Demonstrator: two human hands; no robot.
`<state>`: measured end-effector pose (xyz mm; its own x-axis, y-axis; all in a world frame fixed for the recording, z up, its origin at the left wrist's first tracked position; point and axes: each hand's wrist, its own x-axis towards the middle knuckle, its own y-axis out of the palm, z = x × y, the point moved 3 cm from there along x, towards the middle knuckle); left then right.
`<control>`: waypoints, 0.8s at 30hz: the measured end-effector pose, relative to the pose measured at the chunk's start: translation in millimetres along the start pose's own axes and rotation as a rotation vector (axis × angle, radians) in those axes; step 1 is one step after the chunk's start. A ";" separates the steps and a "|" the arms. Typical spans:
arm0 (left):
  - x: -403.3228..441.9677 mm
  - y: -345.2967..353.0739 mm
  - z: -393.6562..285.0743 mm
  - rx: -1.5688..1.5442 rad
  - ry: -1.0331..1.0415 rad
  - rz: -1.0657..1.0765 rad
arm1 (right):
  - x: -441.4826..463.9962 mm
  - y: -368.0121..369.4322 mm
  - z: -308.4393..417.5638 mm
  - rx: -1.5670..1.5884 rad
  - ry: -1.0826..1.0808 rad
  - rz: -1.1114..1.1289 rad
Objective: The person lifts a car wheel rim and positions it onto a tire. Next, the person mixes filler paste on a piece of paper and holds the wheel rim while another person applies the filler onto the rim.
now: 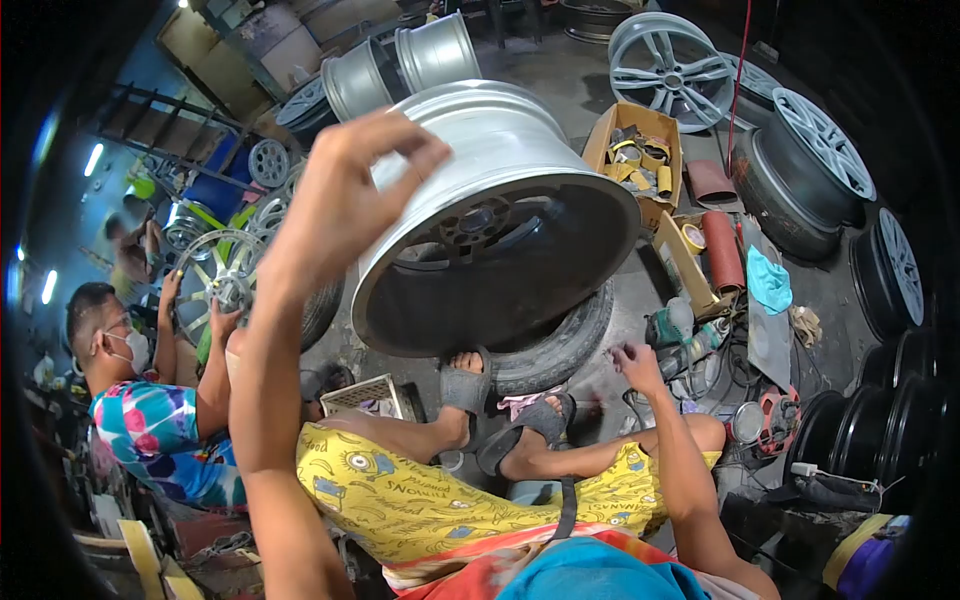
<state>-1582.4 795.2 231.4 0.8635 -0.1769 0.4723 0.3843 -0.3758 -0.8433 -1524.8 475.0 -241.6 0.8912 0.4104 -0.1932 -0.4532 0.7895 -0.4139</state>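
A large silver wheel rim (500, 130) stands tilted before me on a black tire (560, 350), its dark hollow back facing me. My left hand (350, 185) is raised at the rim's upper left edge. Its fingers curl toward the thumb as in a pinch, slightly blurred, and what they hold, if anything, is hidden. Low to the right of the rim, my right hand (637, 368) hangs apart from it, fingers loosely spread with dark fingertips and nothing visible in them. A green power tool (672, 322) lies on the floor just beyond that hand.
At left, a person in a mask (160, 400) holds another wheel (220, 280). To the right are a cardboard box (640, 135) of abrasive rolls, a red-brown roll (722, 250), a teal cloth (768, 280) and cables. Several rims stand around, and a basket (370, 395) sits by my feet.
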 end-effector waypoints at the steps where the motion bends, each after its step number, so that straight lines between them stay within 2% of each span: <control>1: 12.8 -0.5 20.7 0.086 0.002 -0.007 | 1.2 -10.8 22.6 0.100 -0.012 -0.055; 3: 40.5 3.5 74.4 0.111 -0.049 0.035 | 15.6 -27.8 41.2 0.125 -0.154 -0.247; 5: 62.5 15.6 134.5 0.174 -0.102 0.045 | 19.8 -55.3 109.7 0.044 -0.272 -0.388; 6: 69.7 26.9 170.4 0.305 -0.133 0.015 | 20.1 -66.5 148.2 0.108 -0.384 -0.473; 7: 73.3 38.7 199.5 0.302 -0.190 0.032 | 20.5 -76.6 185.5 0.171 -0.499 -0.556; 9: 70.0 63.4 243.9 0.210 -0.350 0.107 | 21.6 -94.3 246.1 0.040 -0.592 -0.672; 10: 67.8 76.2 254.2 0.248 -0.380 0.065 | 32.5 -99.2 259.3 0.035 -0.590 -0.673; 12: 62.4 82.6 250.6 0.297 -0.439 0.016 | 42.0 -101.9 282.9 -0.215 -0.849 -0.724; 13: 62.8 81.0 242.3 0.297 -0.443 0.013 | 43.3 -99.1 282.7 -0.217 -0.852 -0.721; 15: 60.7 75.5 228.4 0.309 -0.516 0.050 | 54.2 -84.0 274.7 -0.216 -0.740 -0.496; 17: 54.8 70.1 211.5 0.334 -0.506 0.074 | 43.4 -79.6 265.2 -0.235 -0.745 -0.538; 19: 49.8 64.8 196.4 0.352 -0.399 0.040 | 28.2 -79.4 258.5 -0.129 -0.725 -0.578; 21: 43.7 60.6 179.5 0.372 -0.374 0.010 | 14.7 -80.0 254.6 -0.169 -0.629 -0.599; 23: 39.3 54.6 161.3 0.398 -0.239 -0.004 | 1.4 -79.1 245.6 -0.224 -0.643 -0.650; 24: 34.0 50.2 151.0 0.391 -0.258 0.005 | -3.8 -77.4 238.4 -0.212 -0.650 -0.659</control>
<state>-1484.4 907.7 166.5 0.8995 0.0725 0.4309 0.4317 0.0047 -0.9020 -1497.2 521.2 3.2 0.7536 0.1357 0.6432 0.2071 0.8796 -0.4282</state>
